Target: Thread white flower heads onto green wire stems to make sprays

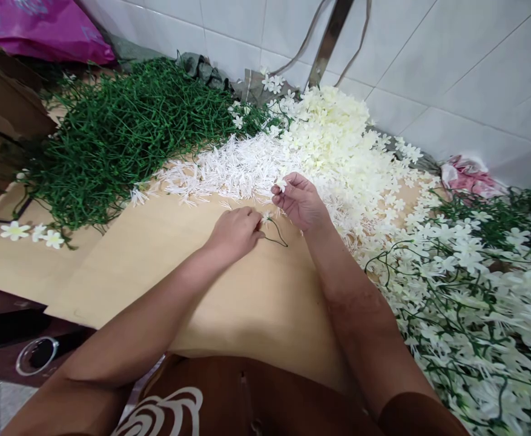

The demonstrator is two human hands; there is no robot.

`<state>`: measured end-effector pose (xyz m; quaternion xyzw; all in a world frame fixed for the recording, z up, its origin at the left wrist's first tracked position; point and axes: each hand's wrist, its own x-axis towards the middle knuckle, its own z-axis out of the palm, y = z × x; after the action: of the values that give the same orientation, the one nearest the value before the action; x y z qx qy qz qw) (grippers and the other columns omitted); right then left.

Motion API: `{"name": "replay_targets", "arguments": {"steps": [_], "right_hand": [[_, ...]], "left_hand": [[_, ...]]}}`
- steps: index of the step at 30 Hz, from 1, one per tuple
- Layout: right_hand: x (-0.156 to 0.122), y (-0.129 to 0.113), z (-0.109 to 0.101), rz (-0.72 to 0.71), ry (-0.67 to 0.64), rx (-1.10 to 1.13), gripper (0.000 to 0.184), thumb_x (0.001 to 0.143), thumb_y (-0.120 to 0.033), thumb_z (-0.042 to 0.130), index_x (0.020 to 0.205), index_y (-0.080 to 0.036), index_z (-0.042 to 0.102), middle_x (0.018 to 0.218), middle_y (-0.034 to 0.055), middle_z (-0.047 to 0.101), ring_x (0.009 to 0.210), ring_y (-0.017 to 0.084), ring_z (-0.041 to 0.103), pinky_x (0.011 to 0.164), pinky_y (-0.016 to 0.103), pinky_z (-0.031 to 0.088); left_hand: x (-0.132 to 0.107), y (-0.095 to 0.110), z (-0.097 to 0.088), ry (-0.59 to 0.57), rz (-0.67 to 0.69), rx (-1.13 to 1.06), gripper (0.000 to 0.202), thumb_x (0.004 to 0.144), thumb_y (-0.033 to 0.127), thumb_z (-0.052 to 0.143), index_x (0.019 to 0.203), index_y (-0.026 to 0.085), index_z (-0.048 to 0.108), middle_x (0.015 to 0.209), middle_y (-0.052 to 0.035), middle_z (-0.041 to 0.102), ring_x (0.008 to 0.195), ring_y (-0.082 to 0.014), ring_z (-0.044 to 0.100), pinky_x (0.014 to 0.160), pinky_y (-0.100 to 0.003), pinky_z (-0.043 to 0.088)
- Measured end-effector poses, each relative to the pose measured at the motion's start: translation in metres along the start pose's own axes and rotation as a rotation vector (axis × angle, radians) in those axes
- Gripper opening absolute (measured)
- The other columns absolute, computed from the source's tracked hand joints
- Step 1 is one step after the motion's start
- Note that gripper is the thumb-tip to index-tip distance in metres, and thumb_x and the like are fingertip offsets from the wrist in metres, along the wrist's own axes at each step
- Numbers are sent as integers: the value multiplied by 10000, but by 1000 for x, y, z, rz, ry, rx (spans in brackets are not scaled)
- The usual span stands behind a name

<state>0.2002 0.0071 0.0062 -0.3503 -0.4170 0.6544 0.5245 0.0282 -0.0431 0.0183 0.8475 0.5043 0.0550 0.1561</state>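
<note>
Right hand [302, 203] tight on pale-petalled flower [281, 183], left hand [238, 232] round curved green stem [286, 244]

2 bare forearms [169, 315] extended, left fingers [255, 221] curled, right fingers [293, 191] pinched

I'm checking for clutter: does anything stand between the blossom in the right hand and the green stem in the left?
Nothing visible does: between the blossom in the right hand and the green stem in the left hand, the brown sheet shows.
</note>
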Motion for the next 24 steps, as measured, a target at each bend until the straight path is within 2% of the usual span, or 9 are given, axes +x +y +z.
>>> {"name": "replay_targets", "arguments": {"steps": [3, 7, 10, 13, 16, 20, 24], "right_hand": [[-5, -1, 10, 41, -107, -11, 444, 561, -416, 886, 739, -219, 530, 685, -63, 591, 693, 90, 624, 652, 241, 576], [-8, 4, 17, 138, -262, -66, 427, 565, -435, 888, 716, -192, 573, 664, -57, 621, 654, 93, 645, 689, 286, 610], [-7, 8, 15, 163, -262, -86, 407, 572, -415, 891, 700, -181, 585, 667, -54, 632, 639, 84, 648, 732, 305, 619], [-6, 8, 11, 162, -245, -76, 402, 577, -407, 892, 709, -180, 587, 684, -55, 618, 656, 87, 655, 760, 332, 624], [-7, 4, 10, 187, -264, -80, 397, 580, -405, 892, 713, -183, 592, 681, -59, 605, 656, 91, 655, 745, 331, 621], [-9, -1, 13, 140, -255, -127, 393, 587, -427, 883, 714, -193, 594, 728, -47, 623, 628, 76, 614, 662, 274, 591], [-9, -1, 18, 10, -160, -165, 396, 592, -468, 870, 722, -209, 599, 674, -58, 599, 594, 65, 565, 595, 221, 520]], "left_hand": [[3, -9, 1, 32, -10, -109, 88, 830, 260, 579, 779, 191, 604, 836, -84, 670, 787, -240, 622, 684, -328, 415], [5, -29, 3, 116, -117, -453, 99, 792, 279, 591, 738, 211, 544, 646, -3, 584, 609, -162, 516, 596, -282, 350], [11, -40, 7, 200, -144, -799, 118, 724, 250, 648, 738, 197, 543, 645, 21, 550, 605, -126, 484, 604, -262, 365], [16, -41, 6, 299, -196, -1078, 195, 639, 183, 700, 783, 182, 568, 653, 38, 530, 598, -101, 478, 609, -251, 391], [15, -36, -4, 302, -246, -1264, 231, 595, 166, 742, 789, 171, 616, 645, 37, 559, 571, -86, 488, 583, -239, 397], [11, -32, -16, 259, -287, -1317, 146, 583, 182, 780, 685, 152, 681, 667, -9, 658, 607, -107, 561, 626, -257, 438], [11, -36, -13, 204, -260, -1207, 74, 670, 214, 740, 666, 146, 713, 613, -12, 651, 575, -107, 552, 627, -257, 428]]}}
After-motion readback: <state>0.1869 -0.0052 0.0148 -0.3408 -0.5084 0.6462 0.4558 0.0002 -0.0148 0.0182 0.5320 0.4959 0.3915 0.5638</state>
